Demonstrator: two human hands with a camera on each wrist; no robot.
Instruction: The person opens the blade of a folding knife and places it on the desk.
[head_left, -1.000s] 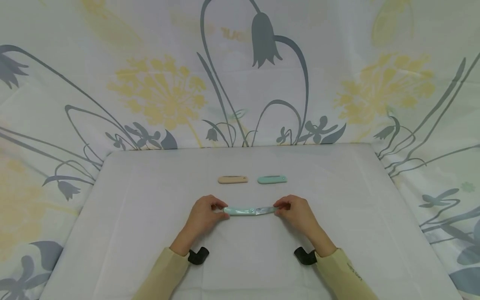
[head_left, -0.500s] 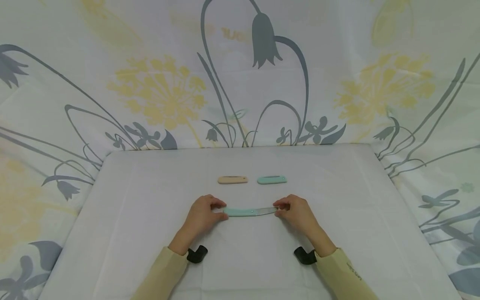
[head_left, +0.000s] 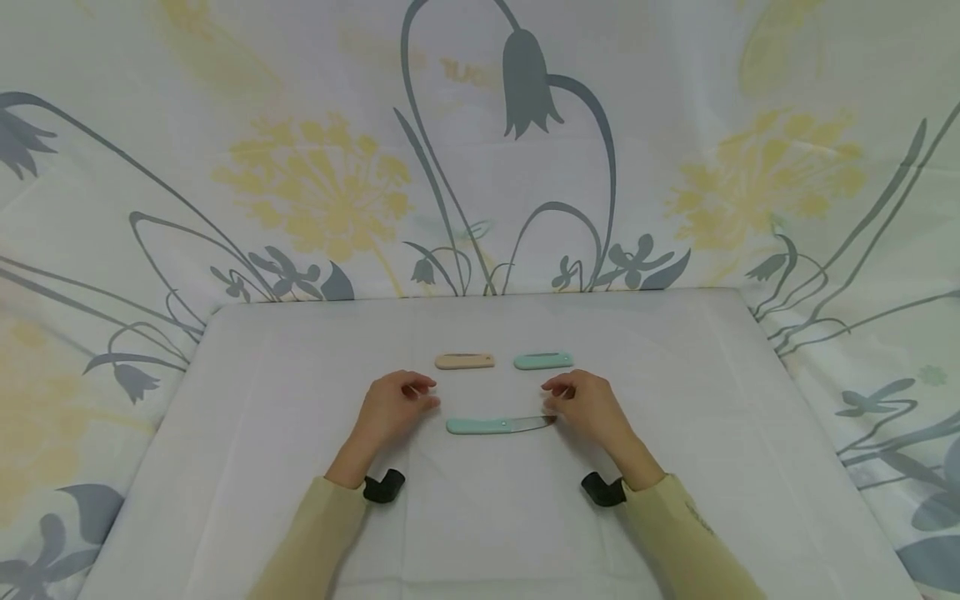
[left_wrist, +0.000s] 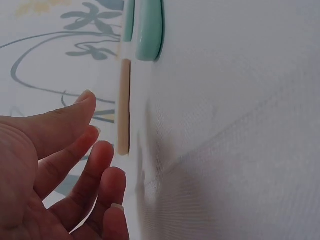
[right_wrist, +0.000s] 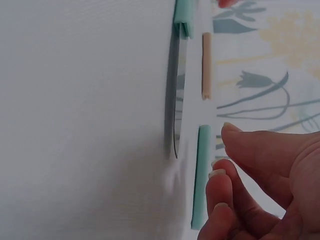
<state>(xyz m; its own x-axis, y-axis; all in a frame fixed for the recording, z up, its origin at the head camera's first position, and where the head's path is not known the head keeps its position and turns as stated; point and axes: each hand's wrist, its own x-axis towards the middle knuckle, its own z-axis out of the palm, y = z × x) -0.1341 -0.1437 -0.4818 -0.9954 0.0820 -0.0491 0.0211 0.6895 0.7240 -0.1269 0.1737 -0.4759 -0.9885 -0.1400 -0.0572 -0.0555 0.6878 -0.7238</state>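
A mint green folding knife lies unfolded on the white table, handle to the left and blade to the right. Above and left of its handle end, my left hand hovers with loosely bent fingers, holding nothing. My right hand is over the blade's tip side, thumb and fingers apart and bare of any object. Farther back lie two folded knives side by side: a beige one on the left and a second mint green one on the right.
White cloth covers the table. A floral curtain rises along its back edge and both sides. Each wrist carries a small black camera mount, such as the left one.
Both hands have let go of the unfolded knife, which stays on the table. The left hand has moved back and to the left; the right has lifted slightly away.
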